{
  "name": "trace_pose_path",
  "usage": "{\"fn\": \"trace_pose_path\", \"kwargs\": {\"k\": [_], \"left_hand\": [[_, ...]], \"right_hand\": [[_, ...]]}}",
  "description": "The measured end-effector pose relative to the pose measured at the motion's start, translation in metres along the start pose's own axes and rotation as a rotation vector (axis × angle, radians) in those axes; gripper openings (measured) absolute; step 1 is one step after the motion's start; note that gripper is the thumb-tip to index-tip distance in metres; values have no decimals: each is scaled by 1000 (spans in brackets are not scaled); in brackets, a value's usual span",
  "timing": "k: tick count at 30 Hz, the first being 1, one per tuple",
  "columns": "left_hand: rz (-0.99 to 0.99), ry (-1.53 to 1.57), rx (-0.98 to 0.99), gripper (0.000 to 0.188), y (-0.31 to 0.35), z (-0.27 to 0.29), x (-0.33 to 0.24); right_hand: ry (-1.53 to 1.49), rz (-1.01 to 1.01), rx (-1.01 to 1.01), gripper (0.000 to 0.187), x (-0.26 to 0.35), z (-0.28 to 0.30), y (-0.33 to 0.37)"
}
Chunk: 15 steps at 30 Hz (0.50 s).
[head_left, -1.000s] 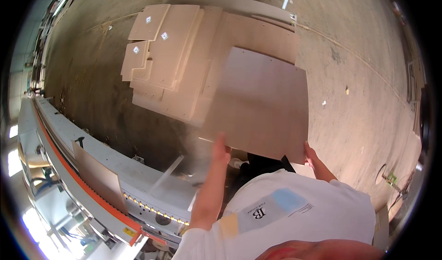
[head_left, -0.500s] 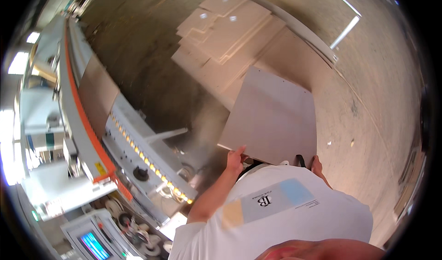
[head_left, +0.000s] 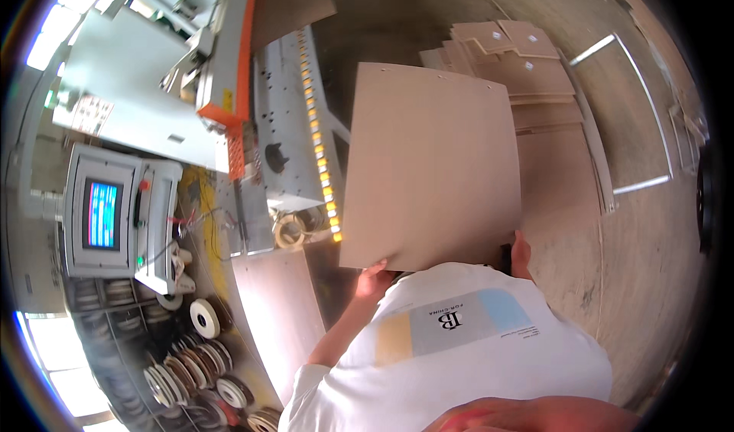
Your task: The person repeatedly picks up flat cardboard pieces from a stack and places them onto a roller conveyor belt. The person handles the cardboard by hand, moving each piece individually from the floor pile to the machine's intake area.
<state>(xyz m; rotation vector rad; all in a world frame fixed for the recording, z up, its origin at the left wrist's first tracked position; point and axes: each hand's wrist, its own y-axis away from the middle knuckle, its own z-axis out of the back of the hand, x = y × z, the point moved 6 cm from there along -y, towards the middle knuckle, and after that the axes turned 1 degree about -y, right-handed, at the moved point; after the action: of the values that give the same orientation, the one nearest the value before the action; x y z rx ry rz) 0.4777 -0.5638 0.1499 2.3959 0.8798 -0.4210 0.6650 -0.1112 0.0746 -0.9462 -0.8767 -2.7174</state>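
A large flat brown board (head_left: 432,164) is held out in front of my body, its near edge close to my shirt. A few small holes show along its far edge. My left hand (head_left: 375,279) grips the board's near left corner area, thumb on top and the other fingers hidden beneath. At the near right corner, my right hand (head_left: 521,252) is closed on the board's side edge, partly hidden by the board and shirt. To the left of the board runs the machine's bed with a row of yellow rollers (head_left: 317,138).
An orange-edged machine beam (head_left: 248,57) carries another panel (head_left: 294,8) at its far end. Left stands a control console with a lit screen (head_left: 102,214), above several tape rolls (head_left: 202,317). A pale panel (head_left: 275,310) lies nearer. Stacked boards (head_left: 558,149) and a white frame (head_left: 642,183) are right.
My view and body have turned left, bringing the console and tape rolls fully into sight. The board has swung with me toward the roller bed, away from the stack; both hands keep hold.
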Motion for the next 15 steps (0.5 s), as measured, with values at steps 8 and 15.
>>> {"fn": "trace_pose_path", "kwargs": {"k": [8,15], "left_hand": [[-189,129,-372,59,107,88,14],[-266,341,-467,50,149,100,6]], "right_hand": [[383,379,144,58,100,-96,37],[303,460,257,47,107,-158,51]]}}
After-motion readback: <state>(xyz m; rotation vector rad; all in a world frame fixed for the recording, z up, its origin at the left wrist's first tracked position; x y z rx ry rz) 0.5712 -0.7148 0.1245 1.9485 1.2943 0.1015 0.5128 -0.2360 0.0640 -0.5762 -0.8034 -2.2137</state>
